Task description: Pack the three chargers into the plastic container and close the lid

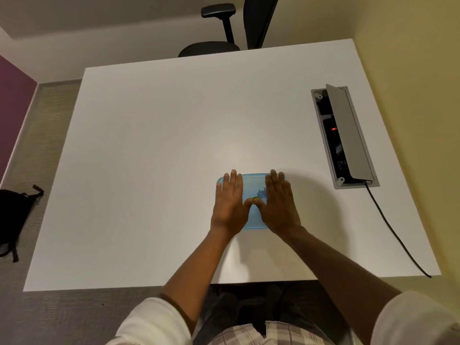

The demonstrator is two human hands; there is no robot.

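Though no readable label anywhere, L hand (229,202) & R hand (280,202) flat, grip open, atop blue lid (254,181).

- The lid (254,181) is a translucent blue.
- The table (161,158) is white.
- The chair (224,28) is black.
- The bag (12,215) is black.
- The cable (393,230) is black.
- The sleeves (154,319) are white.

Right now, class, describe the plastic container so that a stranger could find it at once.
On the white table, look near the front edge, left of the grey socket box. Both hands, left and right, lie flat on the container. It is the only blue, see-through thing there.
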